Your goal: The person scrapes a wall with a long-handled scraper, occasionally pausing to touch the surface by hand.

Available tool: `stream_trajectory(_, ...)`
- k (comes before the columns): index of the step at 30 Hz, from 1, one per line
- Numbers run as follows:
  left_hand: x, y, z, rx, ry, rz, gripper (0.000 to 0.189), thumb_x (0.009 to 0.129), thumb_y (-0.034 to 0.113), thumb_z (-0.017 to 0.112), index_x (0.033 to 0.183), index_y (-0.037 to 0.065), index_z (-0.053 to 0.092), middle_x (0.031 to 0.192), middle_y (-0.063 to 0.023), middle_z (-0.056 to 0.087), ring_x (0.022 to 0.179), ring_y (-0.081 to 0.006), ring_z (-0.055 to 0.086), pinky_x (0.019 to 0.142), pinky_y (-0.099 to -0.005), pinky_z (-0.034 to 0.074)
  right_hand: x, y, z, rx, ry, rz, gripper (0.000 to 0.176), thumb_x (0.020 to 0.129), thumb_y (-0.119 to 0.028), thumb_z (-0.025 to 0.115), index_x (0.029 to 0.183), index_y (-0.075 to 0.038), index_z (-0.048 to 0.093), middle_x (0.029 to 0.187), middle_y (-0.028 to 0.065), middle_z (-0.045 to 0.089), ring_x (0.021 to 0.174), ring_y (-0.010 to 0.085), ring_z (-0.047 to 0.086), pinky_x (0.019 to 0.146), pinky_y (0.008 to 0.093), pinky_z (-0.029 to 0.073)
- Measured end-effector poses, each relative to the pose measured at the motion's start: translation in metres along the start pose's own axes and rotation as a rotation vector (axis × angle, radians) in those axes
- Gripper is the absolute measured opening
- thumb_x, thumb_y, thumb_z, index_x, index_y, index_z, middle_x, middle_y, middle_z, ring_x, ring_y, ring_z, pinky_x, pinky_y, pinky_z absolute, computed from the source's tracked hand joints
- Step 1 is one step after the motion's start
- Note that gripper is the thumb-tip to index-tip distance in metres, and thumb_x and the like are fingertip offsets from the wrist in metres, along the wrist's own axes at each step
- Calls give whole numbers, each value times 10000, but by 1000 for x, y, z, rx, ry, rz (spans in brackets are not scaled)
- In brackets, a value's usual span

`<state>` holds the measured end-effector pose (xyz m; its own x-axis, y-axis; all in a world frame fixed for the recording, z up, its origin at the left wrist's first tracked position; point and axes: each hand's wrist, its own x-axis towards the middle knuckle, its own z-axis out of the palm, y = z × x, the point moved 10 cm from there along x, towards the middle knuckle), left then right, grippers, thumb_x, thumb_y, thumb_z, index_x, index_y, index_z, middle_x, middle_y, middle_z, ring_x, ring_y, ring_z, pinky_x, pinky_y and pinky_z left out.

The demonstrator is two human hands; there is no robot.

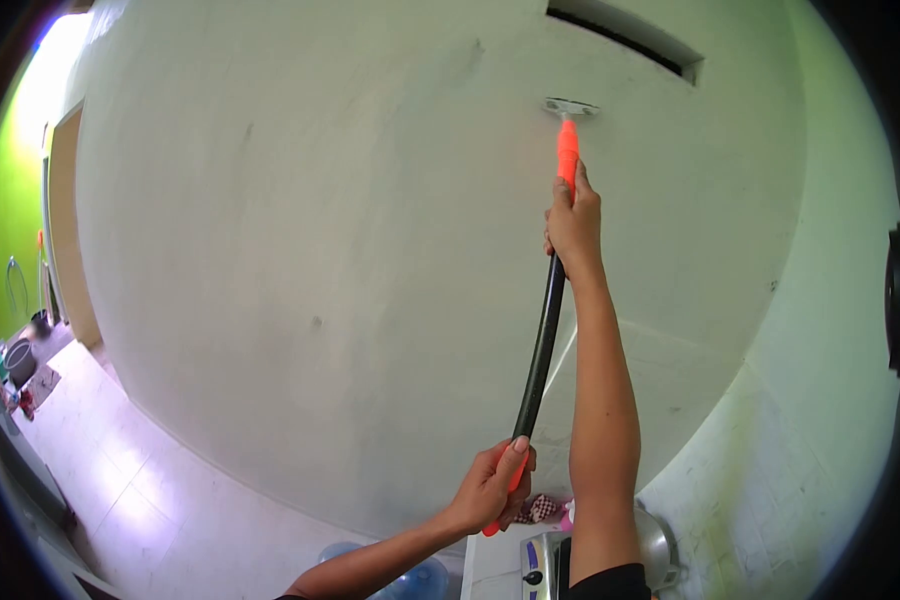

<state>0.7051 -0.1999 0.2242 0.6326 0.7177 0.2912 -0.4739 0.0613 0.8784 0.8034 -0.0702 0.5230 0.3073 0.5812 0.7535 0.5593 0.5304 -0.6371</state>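
Observation:
A long-handled scraper (542,350) with a black shaft, orange ends and a flat metal head reaches up in front of the pale, stained wall (320,200). Its head overlaps the wall just below a recessed slot (625,42). My right hand (576,225) is closed round the upper part, where the orange collar meets the black shaft. Lower down, my left hand (492,487) wraps the orange grip at the bottom end, thumb lying along it. Between the two hands the shaft looks slightly curved in this view.
Below my hands stand a stove (543,572), a metal pot (660,548) and a checkered cloth (542,508). A blue water jug (422,580) is at the bottom. Tiled floor (130,500) stretches left towards a doorway and a grey bucket (20,362). A dark round object (899,300) is at right.

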Motion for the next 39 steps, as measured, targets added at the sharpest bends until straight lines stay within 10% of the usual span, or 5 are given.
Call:
stream_trajectory(8,44,32,-38,129,53,37,525,1124,530,358,958,61,523,523,0,444,324,-107,399,313,-289,309,105,33,9,-148,80,-222,241,1051,-239,526,1081,-5,576,615,67,587,429,201,579,395,387,481)
stream_trajectory(9,44,29,-38,49,-20,25,534,1119,546,367,963,56,515,546,-11,460,337,-112,411,322,-285,325,88,17,7,-163,136,-227,424,1082,-361,546,1442,-140,579,651,57,608,470,165,580,425,331,512)
stream_trajectory(24,-94,-62,-174,157,59,-38,522,1111,506,439,936,30,559,508,14,434,361,-80,400,357,-249,326,-145,38,75,329,3,-188,603,1094,-276,514,1622,-69,307,704,9,515,510,104,541,435,288,522)
stream_trajectory(36,-104,-65,-145,82,59,-26,539,1094,550,447,945,45,563,592,6,499,411,-72,452,369,-240,347,-126,-4,71,300,-39,-149,277,1069,-222,524,1238,-7,565,609,66,570,399,188,547,380,361,475)
stream_trajectory(39,-102,-73,-122,31,60,-35,601,1087,584,426,875,34,540,567,-10,483,396,-96,446,358,-261,341,-128,-18,70,349,-158,-120,621,1106,-226,451,1649,-88,184,675,68,528,392,159,524,347,321,468)
